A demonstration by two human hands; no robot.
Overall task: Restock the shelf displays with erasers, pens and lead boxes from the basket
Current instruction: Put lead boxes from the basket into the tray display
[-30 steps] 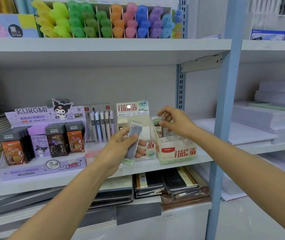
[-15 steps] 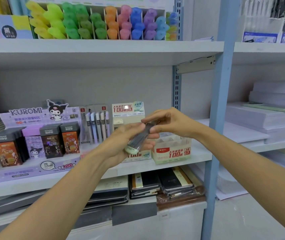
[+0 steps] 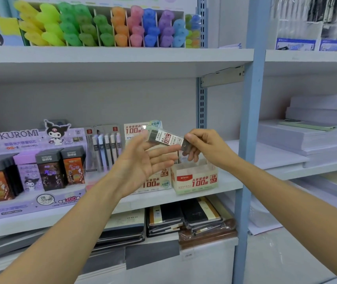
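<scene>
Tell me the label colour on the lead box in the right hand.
White with red print, on the lead box; head view.

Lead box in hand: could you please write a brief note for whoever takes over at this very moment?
Right hand: pinches one end of a lead box, held in the air above the shelf displays.
Left hand: open, palm up, just beneath the box; contact unclear.
The box label reads 0.7. The 0.7 display box stands below it, the 0.5 display box beside that, partly hidden.
Done: this box is not yet placed.
Left: probably set it into the 0.7 display box. The basket is out of view.
</scene>
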